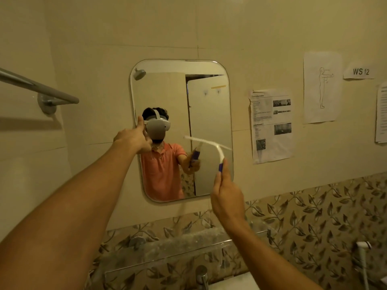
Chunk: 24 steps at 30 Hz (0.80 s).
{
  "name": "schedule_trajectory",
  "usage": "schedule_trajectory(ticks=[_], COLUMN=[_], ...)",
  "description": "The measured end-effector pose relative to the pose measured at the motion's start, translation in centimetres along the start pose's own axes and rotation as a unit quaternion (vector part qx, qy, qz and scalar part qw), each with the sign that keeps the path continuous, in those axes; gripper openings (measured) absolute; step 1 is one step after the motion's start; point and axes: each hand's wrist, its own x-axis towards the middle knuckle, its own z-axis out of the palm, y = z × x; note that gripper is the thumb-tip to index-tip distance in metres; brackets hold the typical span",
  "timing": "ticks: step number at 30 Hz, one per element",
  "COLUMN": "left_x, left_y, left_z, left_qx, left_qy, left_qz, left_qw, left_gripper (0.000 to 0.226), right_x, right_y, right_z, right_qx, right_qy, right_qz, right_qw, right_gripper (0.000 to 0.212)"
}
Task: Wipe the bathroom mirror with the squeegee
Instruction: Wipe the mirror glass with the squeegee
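Metal towel bar [39, 88] on L wall. R side of wall has taped papers: printed sheet w/ photos [271, 124], body-outline drawing [321, 86], "WS 12" label [359, 71]. Below: leaf-pattern tile band [314, 216], dusty glass shelf [167, 250], chrome tap [202, 273], white sprayer [363, 246] at btm R.

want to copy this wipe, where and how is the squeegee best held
Grip the squeegee by its purple handle, coming from below, fingers curled round it as the right hand does. The handle hangs down from the middle of the white blade, which lies across the mirror, so the hand stays clear of the glass.
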Motion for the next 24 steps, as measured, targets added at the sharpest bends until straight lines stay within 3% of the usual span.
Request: schedule_trajectory(ticks=[6, 12, 24], left_x=[0.5, 0.7, 1.4], left_y=[-0.2, -0.9, -1.6], left_z=[-0.5, -0.2, 0.2], left_qx=[-0.001, -0.010, -0.011], left_qy=[-0.017, -0.008, 0.009], left_qz=[-0.003, 0.004, 0.031], left_qw=[1.000, 1.000, 0.999], left_gripper=[0.099, 0.104, 0.106], right_x=[9.1, 14.1, 11.9], right_y=[-9.2, -15.7, -14.7], right_z=[-5.0, -6.3, -2.6], right_qx=[0.034, -0.052, -0.103], right_qy=[0.052, 0.044, 0.006], right_qz=[-0.066, -0.142, -0.147], right_qw=[0.996, 0.988, 0.984], right_gripper=[0.053, 0.062, 0.066])
